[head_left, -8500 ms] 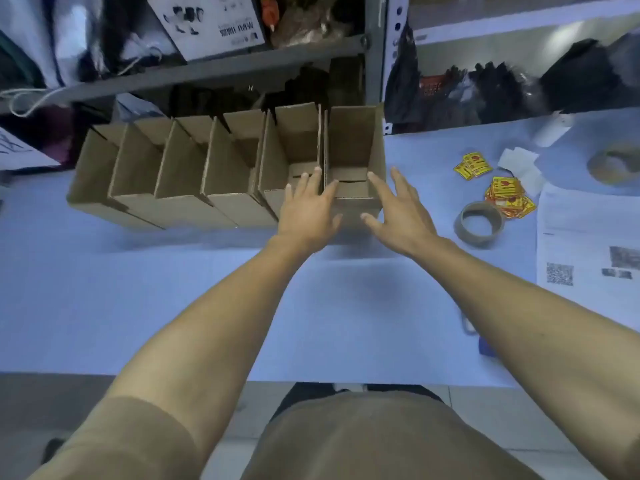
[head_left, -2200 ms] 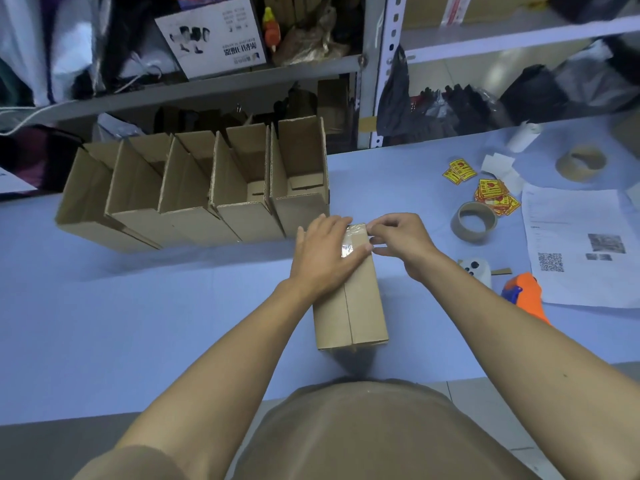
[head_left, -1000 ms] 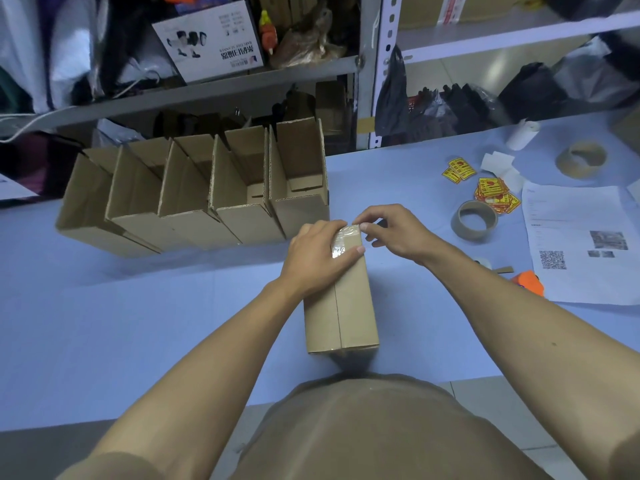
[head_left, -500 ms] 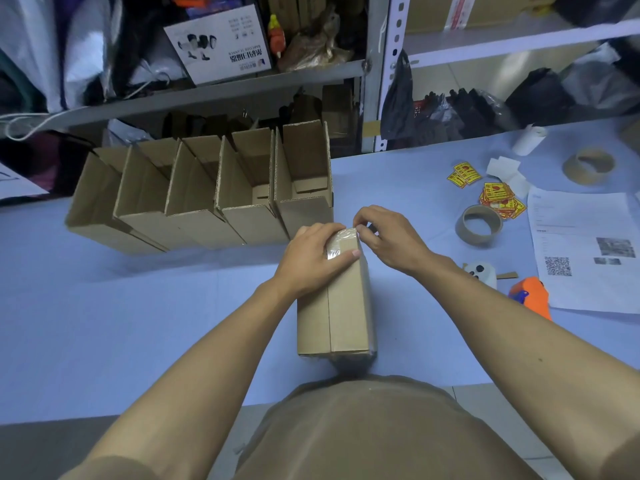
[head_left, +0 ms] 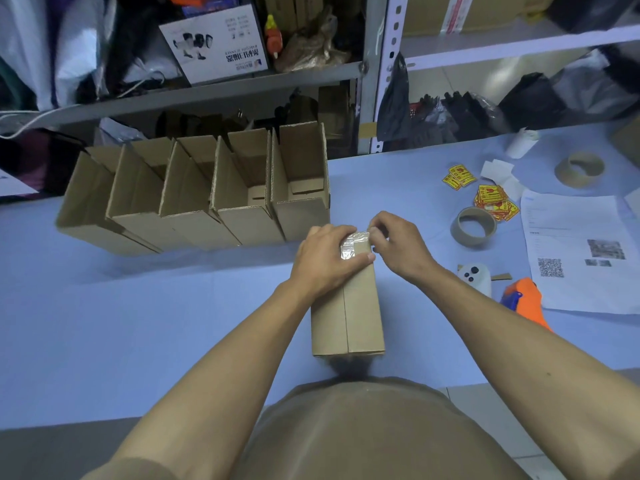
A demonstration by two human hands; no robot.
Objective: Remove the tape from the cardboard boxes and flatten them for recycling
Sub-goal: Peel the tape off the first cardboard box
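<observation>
Left hand [head_left: 327,259] grip: fingers curled over the far end of the closed brown cardboard box [head_left: 348,310], holding it down on the pale blue counter [head_left: 138,323]. Right hand [head_left: 398,247] grip: fingertips pinching the clear tape strip [head_left: 349,244] at that end. Five open brown cardboard boxes [head_left: 207,199] stand in a row behind.

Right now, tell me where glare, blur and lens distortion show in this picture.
Head view: glare whitens the clear tape on the cardboard box; the wide-angle lens bows the shelf edge and stretches the forearms; the paper sheet print is too soft to read.
</observation>
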